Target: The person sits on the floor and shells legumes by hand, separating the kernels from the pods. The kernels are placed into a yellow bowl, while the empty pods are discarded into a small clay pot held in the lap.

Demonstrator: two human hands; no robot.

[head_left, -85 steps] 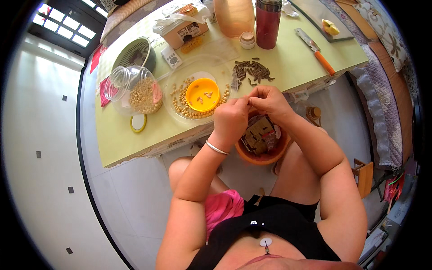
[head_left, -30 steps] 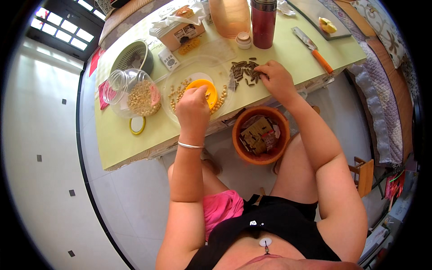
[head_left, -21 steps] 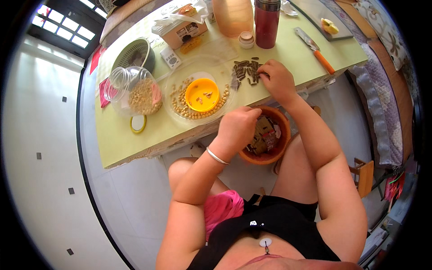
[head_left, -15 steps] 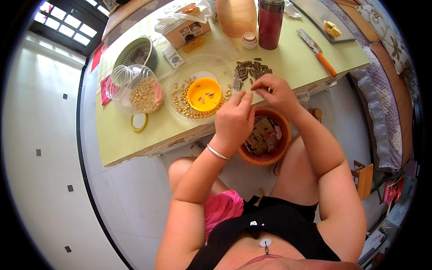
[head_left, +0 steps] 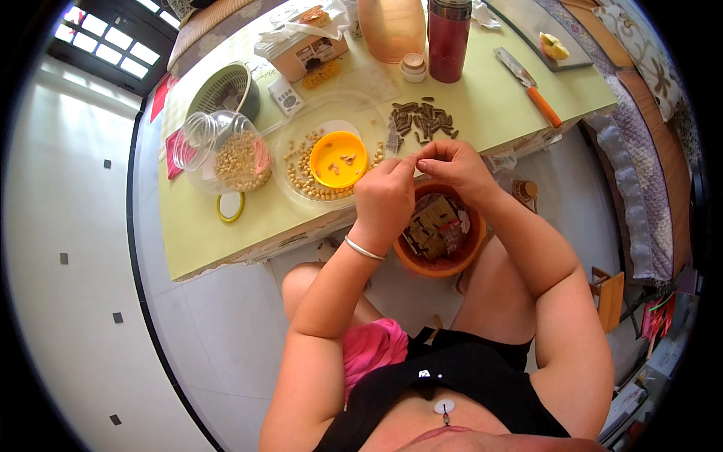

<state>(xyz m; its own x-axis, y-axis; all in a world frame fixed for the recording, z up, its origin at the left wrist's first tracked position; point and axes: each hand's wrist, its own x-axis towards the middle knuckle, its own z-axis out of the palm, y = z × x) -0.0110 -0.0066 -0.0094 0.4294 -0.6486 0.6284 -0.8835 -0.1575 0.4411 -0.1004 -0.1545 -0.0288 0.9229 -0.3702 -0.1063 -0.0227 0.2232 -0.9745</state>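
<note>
Small dark seed [head_left: 413, 160], light and brittle-looking, best pinched at its edges, sits between the fingertips of the left hand [head_left: 384, 197] and right hand [head_left: 452, 166] above the round orange bowl [head_left: 440, 260], with the yellow-green desk [head_left: 211, 233] and its pile of dark seeds [head_left: 422, 120] beyond.

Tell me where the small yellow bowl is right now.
In the head view the small yellow bowl sits inside the clear plate of pale nuts on the green table, left of the left hand and right of the tipped glass jar.
</note>
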